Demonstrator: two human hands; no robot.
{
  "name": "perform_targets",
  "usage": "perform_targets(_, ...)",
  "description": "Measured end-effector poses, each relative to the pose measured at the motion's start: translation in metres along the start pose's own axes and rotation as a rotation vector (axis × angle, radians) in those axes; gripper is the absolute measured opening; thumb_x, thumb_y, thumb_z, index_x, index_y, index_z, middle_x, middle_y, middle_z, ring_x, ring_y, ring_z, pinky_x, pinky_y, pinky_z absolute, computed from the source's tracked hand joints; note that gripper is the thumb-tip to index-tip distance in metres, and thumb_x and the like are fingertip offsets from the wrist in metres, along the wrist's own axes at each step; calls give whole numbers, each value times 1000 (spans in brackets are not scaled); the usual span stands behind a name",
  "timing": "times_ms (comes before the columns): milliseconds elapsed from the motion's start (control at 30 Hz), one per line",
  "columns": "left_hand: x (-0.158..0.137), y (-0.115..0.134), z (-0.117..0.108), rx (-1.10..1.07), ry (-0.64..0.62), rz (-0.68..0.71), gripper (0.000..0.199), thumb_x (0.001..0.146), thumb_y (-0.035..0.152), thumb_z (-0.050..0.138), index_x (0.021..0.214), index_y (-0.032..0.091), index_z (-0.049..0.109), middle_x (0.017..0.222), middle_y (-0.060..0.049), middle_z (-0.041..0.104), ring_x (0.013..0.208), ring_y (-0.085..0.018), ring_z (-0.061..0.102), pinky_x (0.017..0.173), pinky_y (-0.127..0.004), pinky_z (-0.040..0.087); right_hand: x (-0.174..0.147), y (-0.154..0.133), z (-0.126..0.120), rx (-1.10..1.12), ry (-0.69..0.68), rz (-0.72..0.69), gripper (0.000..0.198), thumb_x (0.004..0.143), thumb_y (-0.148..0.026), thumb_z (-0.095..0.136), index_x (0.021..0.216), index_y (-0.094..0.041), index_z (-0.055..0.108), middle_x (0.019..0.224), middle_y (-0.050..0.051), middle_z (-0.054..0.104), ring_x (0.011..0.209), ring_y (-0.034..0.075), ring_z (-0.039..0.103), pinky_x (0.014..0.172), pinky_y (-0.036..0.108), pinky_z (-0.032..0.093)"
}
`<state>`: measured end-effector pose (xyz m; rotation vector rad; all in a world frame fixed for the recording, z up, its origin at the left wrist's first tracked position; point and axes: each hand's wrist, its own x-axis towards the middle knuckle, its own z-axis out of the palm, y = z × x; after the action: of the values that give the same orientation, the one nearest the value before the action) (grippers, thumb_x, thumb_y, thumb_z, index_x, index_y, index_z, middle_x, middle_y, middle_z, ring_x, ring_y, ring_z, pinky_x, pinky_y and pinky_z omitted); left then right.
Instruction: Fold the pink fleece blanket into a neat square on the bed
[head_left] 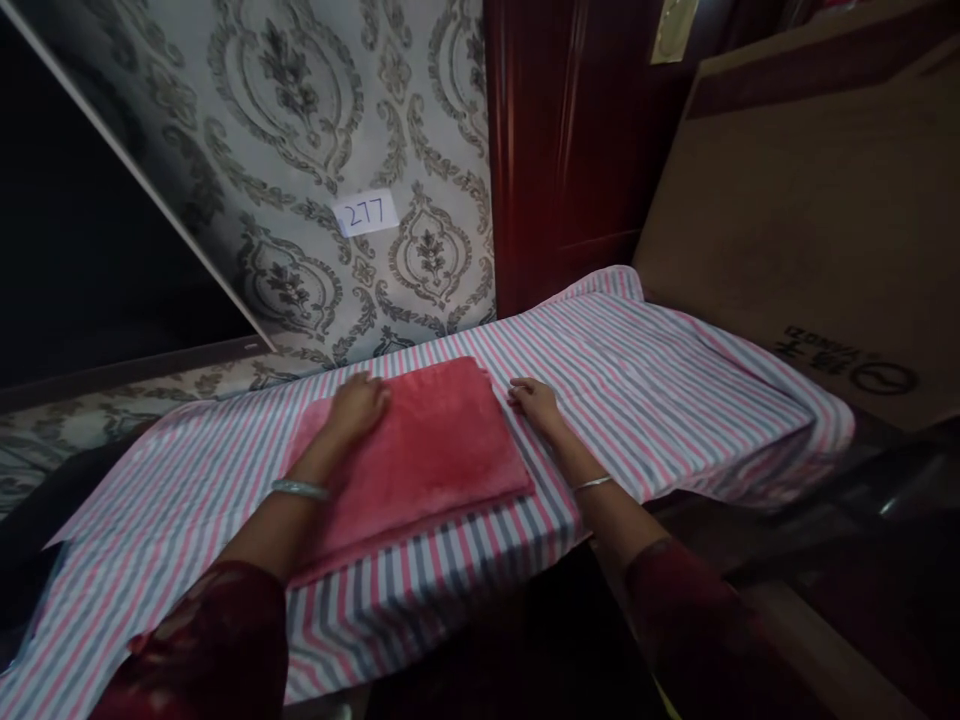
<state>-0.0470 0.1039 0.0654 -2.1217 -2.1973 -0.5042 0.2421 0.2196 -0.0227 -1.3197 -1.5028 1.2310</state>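
Observation:
A flat, rectangular piece of folded red plush cloth lies on the striped tablecloth, its layers showing along the near edge. My left hand rests on the cloth's far left part, palm down with the fingers loosely bent and not gripping. Just off the cloth's right edge, near its far corner, is my right hand. Its fingers point left toward that edge, slightly apart, with nothing visible between them. Each wrist wears a bangle.
A large cardboard box stands at the right, by a dark red door. On the left is a big dark screen. A paper marked 277 is on the patterned wall behind the table.

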Motion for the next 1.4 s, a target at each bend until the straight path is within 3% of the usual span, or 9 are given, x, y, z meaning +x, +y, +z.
perform_targets(133, 48, 69, 26, 10, -156, 365, 31, 99, 23, 45, 117, 20, 71, 129, -8, 69, 127, -24, 58, 115, -40, 41, 10, -1, 2, 158, -32, 47, 30, 90, -15, 55, 118, -13, 64, 86, 6, 72, 68, 13, 69, 61, 22, 56)
perform_targets(233, 70, 107, 48, 30, -210, 606, 33, 102, 28, 40, 110, 22, 72, 121, -8, 71, 121, -24, 60, 118, -48, 35, 24, -9, 5, 228, -58, 67, 27, 89, -12, 56, 115, -14, 64, 80, 3, 69, 61, 10, 65, 57, 20, 54)
perform_targets(467, 70, 107, 77, -17, -231, 757, 37, 104, 36, 37, 93, 20, 69, 94, -9, 72, 98, -24, 63, 113, -51, 35, 55, -10, 18, 228, -156, 81, 34, 88, -11, 56, 121, -14, 65, 69, -1, 65, 50, 12, 61, 51, 22, 51)
perform_targets(600, 62, 93, 86, -168, -57, 697, 40, 104, 40, 35, 86, 21, 65, 95, -9, 71, 96, -23, 62, 110, -50, 39, 62, -1, 26, 138, -176, -44, 37, 88, -14, 60, 123, -18, 69, 64, -4, 64, 56, 13, 59, 61, 23, 49)
perform_targets(800, 59, 90, 85, -304, 72, 663, 33, 102, 35, 38, 78, 22, 57, 86, -7, 70, 87, -22, 62, 99, -46, 44, 65, 13, 32, -127, -130, -362, 35, 87, -23, 64, 121, -22, 73, 88, 1, 73, 76, 16, 63, 76, 27, 49)
perform_targets(967, 58, 88, 77, -346, 177, 687, 35, 101, 32, 40, 69, 22, 50, 67, -2, 59, 70, -19, 56, 84, -42, 46, 66, 18, 36, -6, -129, -388, 40, 81, -16, 58, 117, -21, 73, 89, -1, 70, 74, 15, 61, 74, 27, 49)
perform_targets(1133, 52, 75, 66, -552, 392, 546, 38, 102, 39, 43, 69, 22, 51, 69, -3, 59, 70, -20, 58, 78, -40, 45, 67, 20, 36, 97, -143, -297, 41, 79, -20, 57, 117, -21, 72, 88, 0, 68, 72, 15, 61, 70, 27, 50)
perform_targets(1300, 52, 67, 61, -684, 344, 438, 45, 102, 47, 43, 66, 22, 52, 68, -3, 59, 71, -20, 61, 79, -40, 46, 62, 14, 37, 173, -151, -301, 42, 77, -24, 62, 117, -16, 72, 93, 3, 69, 83, 17, 64, 81, 30, 53)
perform_targets(1400, 55, 66, 58, -603, 260, 423, 46, 101, 49, 43, 64, 22, 50, 66, -2, 59, 68, -19, 59, 79, -40, 43, 58, 12, 38, 242, -195, -343, 47, 77, -23, 62, 123, -19, 71, 108, 5, 70, 87, 17, 64, 85, 32, 54)
